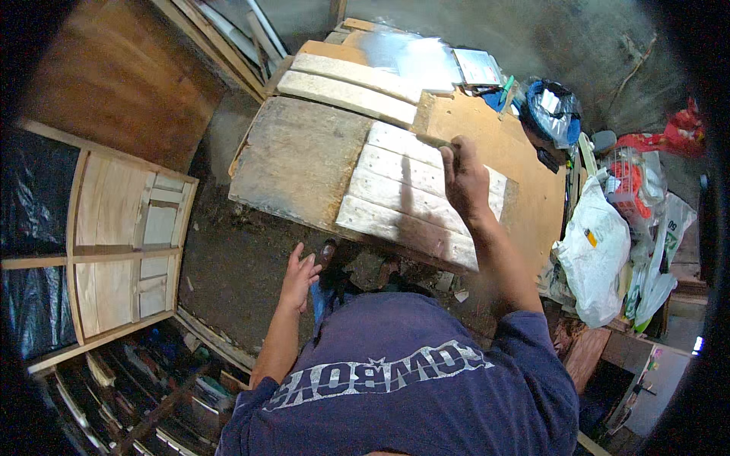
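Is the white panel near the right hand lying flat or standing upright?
Lying flat: the white panel rests on the table, its broad face upward below the right hand.

A white panel of dark-specked planks lies flat on the table.

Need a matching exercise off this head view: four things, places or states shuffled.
1. right hand
2. left hand
3. black sheeting
4. red bundle

A. far left of the view
B. empty, in front of the boards
C. far right of the view
D. over the white slatted panel

Pairs: 1-D, 2-B, 3-A, 4-C
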Motion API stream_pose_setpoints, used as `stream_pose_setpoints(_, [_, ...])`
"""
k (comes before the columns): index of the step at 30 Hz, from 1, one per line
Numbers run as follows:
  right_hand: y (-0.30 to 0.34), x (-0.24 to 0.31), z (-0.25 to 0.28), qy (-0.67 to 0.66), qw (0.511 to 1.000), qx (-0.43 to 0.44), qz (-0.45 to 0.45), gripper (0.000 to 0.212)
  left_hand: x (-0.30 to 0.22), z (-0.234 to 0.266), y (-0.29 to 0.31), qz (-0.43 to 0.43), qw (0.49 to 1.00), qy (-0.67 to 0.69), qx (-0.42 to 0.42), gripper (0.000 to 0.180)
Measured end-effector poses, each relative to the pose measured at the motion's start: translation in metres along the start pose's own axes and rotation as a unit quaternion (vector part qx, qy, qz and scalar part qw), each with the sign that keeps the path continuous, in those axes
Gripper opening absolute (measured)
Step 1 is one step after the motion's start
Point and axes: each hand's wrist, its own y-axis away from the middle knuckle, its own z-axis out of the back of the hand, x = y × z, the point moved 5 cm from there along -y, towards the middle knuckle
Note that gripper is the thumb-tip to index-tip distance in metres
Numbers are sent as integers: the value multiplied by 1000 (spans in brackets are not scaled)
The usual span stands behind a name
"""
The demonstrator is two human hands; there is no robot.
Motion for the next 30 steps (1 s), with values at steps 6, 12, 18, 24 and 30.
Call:
stream_pose_setpoints(6, [-10, 27, -24, 9, 1000, -24, 14, 21, 2, 5, -2, -1, 1000, 20, 5, 72])
stream_pose_setpoints(12, [-18, 9, -24, 23, 993, -111, 36, 21, 3, 6, -4, 7, 1000, 28, 0, 71])
stream_pose_setpoints(18, [4, -53, 7, 19, 993, -115, -32, 22, 1, -2, -7, 7, 1000, 9, 13, 70])
stream_pose_setpoints(24, [42, -61, 44, 45, 995, -75, -51, 25, -1, -14, -9, 8, 1000, -2, 23, 72])
stream_pose_setpoints(30, [80, -88, 84, -7, 973, -165, -158, 25, -5, -27, -12, 6, 999, -25, 27, 72])
